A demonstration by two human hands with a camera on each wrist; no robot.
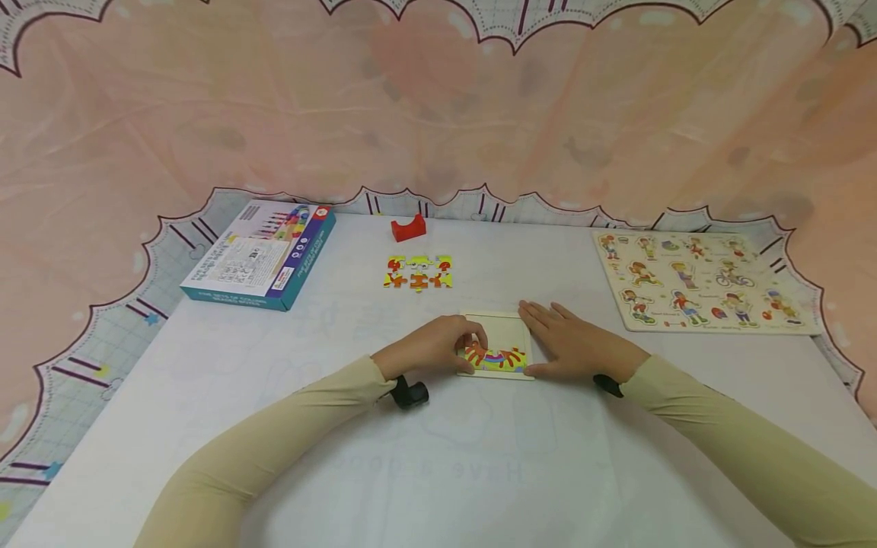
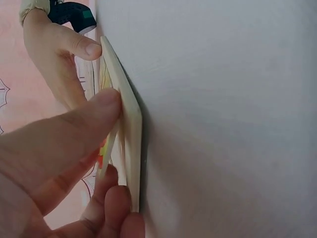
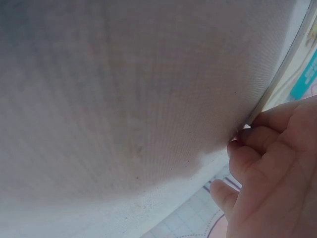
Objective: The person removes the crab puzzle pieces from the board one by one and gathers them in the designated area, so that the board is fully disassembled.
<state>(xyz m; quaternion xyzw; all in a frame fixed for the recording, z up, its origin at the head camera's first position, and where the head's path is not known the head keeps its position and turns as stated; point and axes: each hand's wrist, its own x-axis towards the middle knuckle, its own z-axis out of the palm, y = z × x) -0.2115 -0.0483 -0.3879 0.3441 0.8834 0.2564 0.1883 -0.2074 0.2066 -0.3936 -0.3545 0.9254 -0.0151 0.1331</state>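
Note:
A small pale wooden puzzle tray (image 1: pixel 508 327) lies on the table, with brightly coloured jigsaw pieces (image 1: pixel 505 360) along its near side. My left hand (image 1: pixel 448 342) is at the tray's left end. Its thumb and fingers pinch a puzzle piece (image 2: pixel 105 148), which tilts over the tray's edge in the left wrist view. My right hand (image 1: pixel 572 342) rests against the right side of the tray, fingers stretched towards the far corner and thumb at the near corner. In the right wrist view, fingertips (image 3: pixel 255 119) touch the tray's edge.
Beyond the tray lie several joined puzzle pieces (image 1: pixel 419 272) and a red curved block (image 1: pixel 409 227). A flat game box (image 1: pixel 260 251) sits at the back left. A large wooden picture board (image 1: pixel 706 283) occupies the right side. A patterned cloth (image 1: pixel 438 114) hangs behind.

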